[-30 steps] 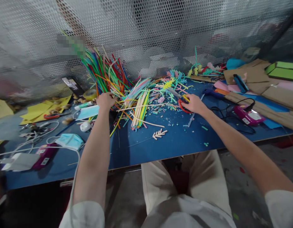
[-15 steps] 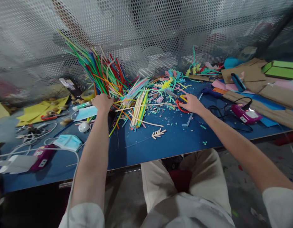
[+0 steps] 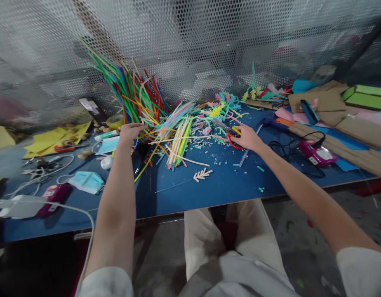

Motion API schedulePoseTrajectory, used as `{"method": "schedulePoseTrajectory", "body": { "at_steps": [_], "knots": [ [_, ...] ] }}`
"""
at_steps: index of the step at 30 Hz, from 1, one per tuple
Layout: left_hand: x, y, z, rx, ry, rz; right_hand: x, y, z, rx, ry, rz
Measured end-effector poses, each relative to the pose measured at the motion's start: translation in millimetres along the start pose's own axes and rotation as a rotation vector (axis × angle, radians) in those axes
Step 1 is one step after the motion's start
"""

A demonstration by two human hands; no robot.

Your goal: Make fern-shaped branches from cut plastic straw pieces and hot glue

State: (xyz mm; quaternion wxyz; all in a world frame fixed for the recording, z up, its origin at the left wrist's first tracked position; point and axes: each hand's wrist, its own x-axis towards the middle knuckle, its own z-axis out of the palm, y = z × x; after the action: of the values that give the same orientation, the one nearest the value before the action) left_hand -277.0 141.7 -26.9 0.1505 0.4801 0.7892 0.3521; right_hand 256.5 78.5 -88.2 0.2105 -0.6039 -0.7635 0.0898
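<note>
My right hand (image 3: 248, 138) is closed on the handles of scissors (image 3: 233, 140), red and yellow, whose grey blades point left into a heap of coloured scraps (image 3: 217, 110). My left hand (image 3: 131, 133) is open, its fingers stretched out beside a large bunch of multicoloured pipe cleaners (image 3: 131, 97); its fingertips are partly hard to make out. Just below that hand lies a dark flat object (image 3: 141, 156). Between my hands rests a bundle of cream and yellow pipe cleaners (image 3: 180, 144). A small cream leaf-like sprig (image 3: 203, 175) lies nearer me on the blue table (image 3: 178, 196).
To the left are a face mask (image 3: 87, 182), yellow paper (image 3: 48, 142), white cables and a purple power block (image 3: 56, 198). Cardboard (image 3: 320, 103), a glue gun (image 3: 275, 123) and another purple block (image 3: 317, 152) sit at right. A perforated metal screen (image 3: 203, 53) stands behind.
My left hand has shifted slightly left and its fingers have straightened, exposing more of the dark flat object. My right hand still holds the scissors. The view has shifted slightly.
</note>
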Motion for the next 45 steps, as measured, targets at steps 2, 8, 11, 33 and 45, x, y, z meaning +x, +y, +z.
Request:
{"method": "schedulePoseTrajectory", "body": {
  "at_steps": [2,8,11,33,45],
  "knots": [
    [-5,1,-5.4,-0.018,0.006,0.001,0,1,1,-0.001,-0.002,-0.002],
    [-14,-4,-11.5,0.028,0.074,0.012,0,2,2,-0.003,-0.001,0.004],
    [-15,-11,-9.0,0.045,0.082,0.048,-2,2,2,0.006,-0.001,-0.012],
    [-4,5,-13.2,0.337,0.040,-0.042,-2,7,0,0.248,0.191,0.028],
    [-98,74,18.1,0.165,0.146,0.528,-3,-6,12,0.657,0.196,0.044]
  ]
}}
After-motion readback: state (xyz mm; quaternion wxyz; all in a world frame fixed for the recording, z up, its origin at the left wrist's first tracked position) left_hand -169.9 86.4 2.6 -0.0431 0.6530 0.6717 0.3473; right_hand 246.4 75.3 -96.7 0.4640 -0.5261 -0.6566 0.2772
